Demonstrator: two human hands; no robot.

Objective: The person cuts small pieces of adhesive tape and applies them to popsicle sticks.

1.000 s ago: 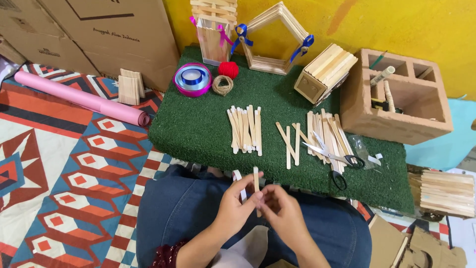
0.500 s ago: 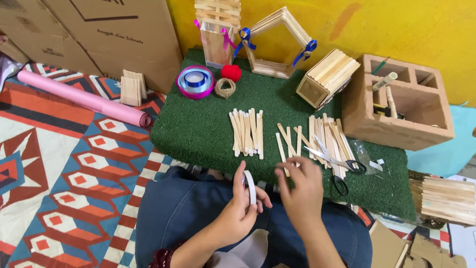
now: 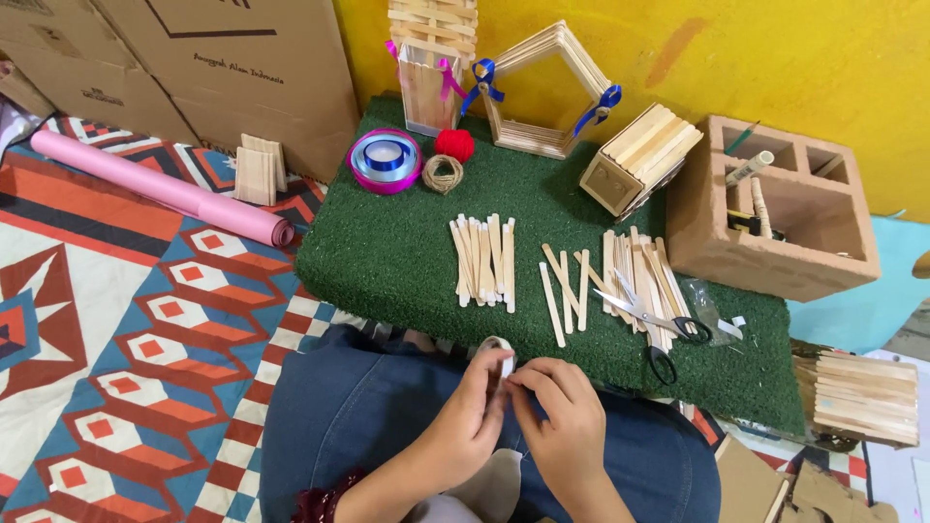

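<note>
My left hand [image 3: 472, 418] and my right hand [image 3: 565, 423] meet over my lap in blue jeans, fingertips pinched together on a small white tape roll [image 3: 500, 353]. Just beyond them a green turf mat [image 3: 387, 261] carries a neat row of wooden craft sticks [image 3: 483, 260], a few loose sticks [image 3: 565, 286] and a larger pile [image 3: 641, 276]. Scissors [image 3: 657, 323] lie on that pile.
At the mat's back stand a blue-and-pink ribbon roll [image 3: 385, 159], a twine ball [image 3: 443, 174], red yarn [image 3: 453, 144], stick-built houses [image 3: 542, 92] and a stick box [image 3: 639, 157]. A hollow brick [image 3: 775, 254] holds tools at right. A pink roll [image 3: 160, 189] lies on the patterned rug.
A second ago both hands held a wooden stick upright. The right hand then reached to the mat and came back; both hands now pinch the white tape roll, the stick gone from them.
</note>
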